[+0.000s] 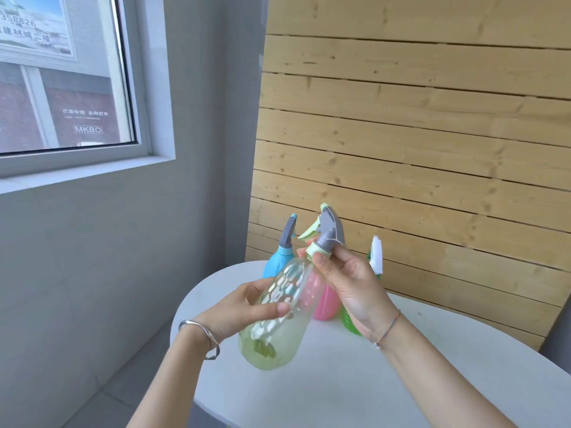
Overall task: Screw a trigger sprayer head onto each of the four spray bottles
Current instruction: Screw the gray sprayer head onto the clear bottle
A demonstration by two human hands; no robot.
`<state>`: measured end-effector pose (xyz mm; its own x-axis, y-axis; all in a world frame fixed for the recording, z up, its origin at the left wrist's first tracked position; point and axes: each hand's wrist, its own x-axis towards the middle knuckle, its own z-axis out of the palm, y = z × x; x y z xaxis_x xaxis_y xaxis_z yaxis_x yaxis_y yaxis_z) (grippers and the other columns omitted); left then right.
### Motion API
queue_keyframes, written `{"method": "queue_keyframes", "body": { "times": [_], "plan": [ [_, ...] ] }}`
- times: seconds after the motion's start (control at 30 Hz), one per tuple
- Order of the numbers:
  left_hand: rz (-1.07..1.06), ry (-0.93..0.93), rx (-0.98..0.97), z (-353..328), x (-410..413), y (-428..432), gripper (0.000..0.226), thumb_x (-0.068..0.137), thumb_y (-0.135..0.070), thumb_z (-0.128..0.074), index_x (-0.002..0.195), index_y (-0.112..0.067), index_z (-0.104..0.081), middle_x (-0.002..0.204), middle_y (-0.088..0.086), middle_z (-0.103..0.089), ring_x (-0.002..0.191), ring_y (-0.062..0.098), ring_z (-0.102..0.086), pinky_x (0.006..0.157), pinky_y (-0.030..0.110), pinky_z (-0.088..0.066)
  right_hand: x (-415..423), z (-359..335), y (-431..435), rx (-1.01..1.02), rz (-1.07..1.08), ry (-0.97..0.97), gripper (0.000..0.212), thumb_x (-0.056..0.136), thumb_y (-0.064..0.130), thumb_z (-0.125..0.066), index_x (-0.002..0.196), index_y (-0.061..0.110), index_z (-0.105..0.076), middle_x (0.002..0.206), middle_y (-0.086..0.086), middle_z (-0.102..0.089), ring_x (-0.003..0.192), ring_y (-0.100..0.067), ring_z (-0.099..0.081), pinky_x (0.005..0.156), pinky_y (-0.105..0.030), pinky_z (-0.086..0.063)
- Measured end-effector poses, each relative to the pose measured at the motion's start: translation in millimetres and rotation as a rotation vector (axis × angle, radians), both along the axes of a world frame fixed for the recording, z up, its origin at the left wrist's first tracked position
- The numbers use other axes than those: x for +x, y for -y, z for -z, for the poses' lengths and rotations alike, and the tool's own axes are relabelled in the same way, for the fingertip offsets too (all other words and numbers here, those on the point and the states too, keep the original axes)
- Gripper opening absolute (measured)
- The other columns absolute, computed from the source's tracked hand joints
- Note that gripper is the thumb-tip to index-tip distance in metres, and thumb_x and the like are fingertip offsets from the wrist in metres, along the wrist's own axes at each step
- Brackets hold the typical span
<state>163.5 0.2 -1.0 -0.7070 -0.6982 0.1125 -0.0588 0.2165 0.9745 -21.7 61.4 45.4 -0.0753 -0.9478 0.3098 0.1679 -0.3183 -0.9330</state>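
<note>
The person is holding a clear yellowish bottle (pixel 275 316) tilted in the air above the white table (pixel 432 366), neck pointing up and away. The left hand (pixel 244 307) is wrapping its fingers around the bottle's belly, thumb pressing across the front. The right hand (pixel 349 282) is pinching the pale green collar of the grey sprayer head (pixel 327 236) between thumb and fingers, so this looks like the twisting step for this bottle. Behind them on the table, a blue bottle (pixel 278 257) is already wearing its head; a pink bottle (pixel 324 301) and a green bottle (pixel 350 321) are standing mostly hidden, though the green one seems to carry a white head (pixel 376 254). Next, I'd judge, the collar needs turning until it is sitting snug while the left hand is keeping the bottle from spinning.
</note>
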Motion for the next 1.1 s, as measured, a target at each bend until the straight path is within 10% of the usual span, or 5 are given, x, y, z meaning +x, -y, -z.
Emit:
{"method": "queue_keyframes", "body": {
  "times": [0.17, 0.37, 0.5, 0.8, 1.1],
  "plan": [
    [-0.418, -0.133, -0.066, 3.5, 30.3, 23.0, 0.043, 0.081, -0.06, -0.054, 0.119, -0.04, -0.06, 0.113, -0.017, -0.069, 0.11, 0.0, -0.061, 0.093, 0.024, -0.046, 32.2, -17.0, 54.8, -0.02, 0.063, -0.036, 0.019, 0.083, 0.012, -0.065, 0.102, 0.016, -0.065, 0.103, 0.0, -0.072, 0.098, -0.006, -0.067, 0.099, -0.028, -0.047],
    [-0.904, -0.152, 0.042, 19.4, 57.4, 49.7, 0.026, 0.094, -0.038, -0.047, 0.114, -0.023, -0.056, 0.107, -0.004, -0.06, 0.102, 0.019, -0.057, 0.084, 0.026, -0.04, 81.5, -23.7, 139.2, -0.123, 0.219, -0.24, 0.02, 0.083, 0.009, -0.066, 0.102, 0.012, -0.06, 0.096, 0.002, -0.066, 0.083, 0.002, -0.063, 0.081, -0.009, -0.045],
    [-0.898, -0.029, 0.078, 30.1, 62.1, 57.2, 0.032, 0.093, -0.035, -0.052, 0.119, -0.018, -0.057, 0.112, 0.003, -0.062, 0.098, 0.019, -0.057, 0.066, 0.019, -0.04, 94.6, 0.5, 173.4, -0.04, 0.273, -0.394, 0.021, 0.082, 0.015, -0.068, 0.101, 0.012, -0.061, 0.095, 0.0, -0.066, 0.091, -0.014, -0.061, 0.082, -0.019, -0.045],
    [-0.809, 0.113, 0.185, 39.4, 58.3, 62.5, 0.041, 0.091, -0.04, -0.052, 0.126, -0.018, -0.051, 0.118, 0.004, -0.062, 0.097, 0.019, -0.057, 0.077, 0.027, -0.038, 89.1, 34.9, 193.0, 0.084, 0.369, -0.507, 0.022, 0.08, 0.016, -0.068, 0.1, 0.009, -0.061, 0.102, -0.012, -0.069, 0.097, -0.027, -0.062, 0.087, -0.034, -0.047],
    [-0.802, 0.149, 0.159, 41.3, 50.5, 64.9, 0.039, 0.092, -0.04, -0.051, 0.126, -0.02, -0.051, 0.106, -0.001, -0.059, 0.097, 0.017, -0.056, 0.059, 0.014, -0.037, 83.2, 42.2, 196.3, 0.108, 0.382, -0.54, 0.022, 0.083, 0.019, -0.065, 0.102, 0.01, -0.06, 0.095, -0.001, -0.063, 0.088, -0.016, -0.055, 0.077, -0.022, -0.038]
  ]
}}
